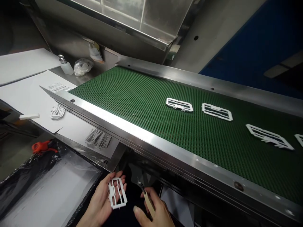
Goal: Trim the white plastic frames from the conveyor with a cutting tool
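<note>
My left hand (102,198) is turned palm up and holds a white plastic frame (121,195) with slots and thin bars, its fingers lying behind the part. Just to the right, my right hand (155,209) is closed around nippers (148,204) with a cream handle. Their small metal jaws point up and away, apart from the white frame. Both hands are below the near metal rail of the conveyor.
A green conveyor belt (142,104) with metal side rails carries several similar white frames (217,112). Stacked white parts (98,138) lie on paper at the left. Orange-handled scissors (42,147), a small bottle (66,66) and a crumpled plastic bag (82,66) are nearby.
</note>
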### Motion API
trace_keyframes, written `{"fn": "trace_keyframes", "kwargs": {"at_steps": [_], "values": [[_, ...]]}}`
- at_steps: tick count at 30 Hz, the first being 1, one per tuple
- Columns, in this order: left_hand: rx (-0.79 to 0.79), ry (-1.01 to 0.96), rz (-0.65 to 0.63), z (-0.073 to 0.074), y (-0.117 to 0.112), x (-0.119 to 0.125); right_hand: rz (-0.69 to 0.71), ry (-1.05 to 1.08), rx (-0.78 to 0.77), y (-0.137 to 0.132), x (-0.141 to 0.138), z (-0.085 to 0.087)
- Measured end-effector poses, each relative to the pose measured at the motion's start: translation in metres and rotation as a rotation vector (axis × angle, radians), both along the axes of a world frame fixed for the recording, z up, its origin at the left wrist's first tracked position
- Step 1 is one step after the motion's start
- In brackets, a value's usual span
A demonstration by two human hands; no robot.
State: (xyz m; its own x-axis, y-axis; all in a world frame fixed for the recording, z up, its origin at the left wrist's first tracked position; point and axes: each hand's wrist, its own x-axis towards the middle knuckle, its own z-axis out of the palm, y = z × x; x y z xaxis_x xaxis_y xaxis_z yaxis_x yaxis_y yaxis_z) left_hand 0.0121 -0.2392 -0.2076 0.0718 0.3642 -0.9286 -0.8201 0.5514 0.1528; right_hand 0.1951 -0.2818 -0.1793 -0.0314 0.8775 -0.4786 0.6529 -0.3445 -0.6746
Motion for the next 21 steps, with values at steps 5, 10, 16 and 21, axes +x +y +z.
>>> {"fn": "trace_keyframes", "kwargs": {"at_steps": [5,10,16,21], "values": [[-0.019,-0.013,0.028,0.001,-0.001,0.006,0.177,0.180,0.046,0.013,-0.021,0.000],[0.082,0.069,0.003,0.001,-0.011,0.009,0.251,0.219,0.148,0.025,-0.029,0.000],[0.190,0.076,-0.026,-0.002,-0.031,0.010,0.092,0.458,0.041,0.023,-0.040,-0.001],[0.124,0.172,0.037,-0.012,-0.039,0.005,-0.048,0.395,0.011,0.018,-0.035,0.000]]}}
